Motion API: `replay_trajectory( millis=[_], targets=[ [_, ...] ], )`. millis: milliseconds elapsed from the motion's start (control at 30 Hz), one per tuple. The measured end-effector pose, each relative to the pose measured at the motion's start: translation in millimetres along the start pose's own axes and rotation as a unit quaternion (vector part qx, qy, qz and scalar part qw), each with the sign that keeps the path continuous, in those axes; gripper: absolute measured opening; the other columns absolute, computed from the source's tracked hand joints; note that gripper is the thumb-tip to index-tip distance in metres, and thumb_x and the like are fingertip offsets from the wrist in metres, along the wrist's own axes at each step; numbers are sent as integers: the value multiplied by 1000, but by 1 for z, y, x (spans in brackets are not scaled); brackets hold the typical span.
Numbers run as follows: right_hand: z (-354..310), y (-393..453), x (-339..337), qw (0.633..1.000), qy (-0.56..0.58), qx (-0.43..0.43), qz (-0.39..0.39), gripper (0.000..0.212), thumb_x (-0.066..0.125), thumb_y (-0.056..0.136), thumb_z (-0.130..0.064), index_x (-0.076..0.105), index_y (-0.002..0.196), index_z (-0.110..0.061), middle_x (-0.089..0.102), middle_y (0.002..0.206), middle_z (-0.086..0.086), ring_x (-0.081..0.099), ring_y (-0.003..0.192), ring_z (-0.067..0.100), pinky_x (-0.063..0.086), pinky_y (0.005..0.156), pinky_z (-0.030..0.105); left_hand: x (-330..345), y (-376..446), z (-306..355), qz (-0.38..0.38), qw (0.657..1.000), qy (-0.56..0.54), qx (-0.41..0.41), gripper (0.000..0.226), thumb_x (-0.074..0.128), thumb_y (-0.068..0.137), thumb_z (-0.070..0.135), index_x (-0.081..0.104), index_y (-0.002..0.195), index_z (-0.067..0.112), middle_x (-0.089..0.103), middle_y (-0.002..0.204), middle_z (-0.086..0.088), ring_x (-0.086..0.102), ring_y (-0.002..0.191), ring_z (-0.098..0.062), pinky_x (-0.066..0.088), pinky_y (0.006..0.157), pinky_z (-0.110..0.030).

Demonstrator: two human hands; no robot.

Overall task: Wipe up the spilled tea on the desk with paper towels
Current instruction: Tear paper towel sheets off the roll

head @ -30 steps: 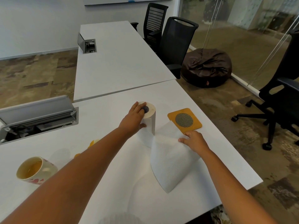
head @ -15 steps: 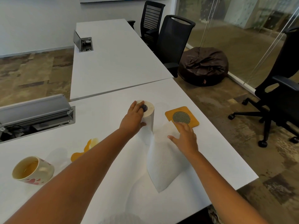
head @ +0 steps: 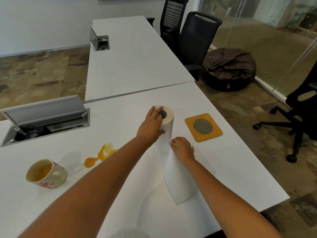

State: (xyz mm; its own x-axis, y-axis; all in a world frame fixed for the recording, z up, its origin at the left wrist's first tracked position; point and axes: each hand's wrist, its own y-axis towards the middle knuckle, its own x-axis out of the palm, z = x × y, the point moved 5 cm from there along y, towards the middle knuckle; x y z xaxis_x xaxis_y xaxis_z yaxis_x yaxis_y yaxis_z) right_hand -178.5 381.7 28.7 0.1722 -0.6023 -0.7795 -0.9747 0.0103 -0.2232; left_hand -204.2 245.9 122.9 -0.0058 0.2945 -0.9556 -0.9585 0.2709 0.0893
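Spill untouched: the orange tea puddle [head: 101,157] sits near the desk [head: 231,169]'s left edge, beside the mug [head: 45,174]. The left hand [head: 151,126] is curled around the upright paper towel roll [head: 167,120] mid-desk. The right hand [head: 182,149] is pinched closed on the hanging sheet [head: 178,182], not yet torn free by the look of it.

Right hand [head: 183,149] now nearer roll [head: 167,120]
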Motion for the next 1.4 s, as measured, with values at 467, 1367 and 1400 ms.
replay_trajectory(
  millis=[467,1367,1400],
  targets=[
    [17,19,3,989,130,35,-67,35,57,87,-43,66,107,-16,64,121,6,55,113,27,40,104,48,0,1,0,4,1000,-9,3,50,65,83,21,45,126,3,16,156,-3,4,145,-25,40,104,-37],
    [23,29,8,968,221,11,-121,36,59,89,-28,64,116,-5,65,119,11,56,101,17,38,85,23,3,2,1,11,1000,0,0,47,66,83,22,47,123,4,19,155,-3,7,144,-25,43,101,-38],
    [26,28,8,967,221,14,-122,35,59,89,-29,64,115,-6,65,118,10,55,99,15,38,84,22,3,2,1,11,1000,-1,-1,47,66,83,21,47,122,4,19,155,-3,7,144,-25,44,101,-38]
  ],
)
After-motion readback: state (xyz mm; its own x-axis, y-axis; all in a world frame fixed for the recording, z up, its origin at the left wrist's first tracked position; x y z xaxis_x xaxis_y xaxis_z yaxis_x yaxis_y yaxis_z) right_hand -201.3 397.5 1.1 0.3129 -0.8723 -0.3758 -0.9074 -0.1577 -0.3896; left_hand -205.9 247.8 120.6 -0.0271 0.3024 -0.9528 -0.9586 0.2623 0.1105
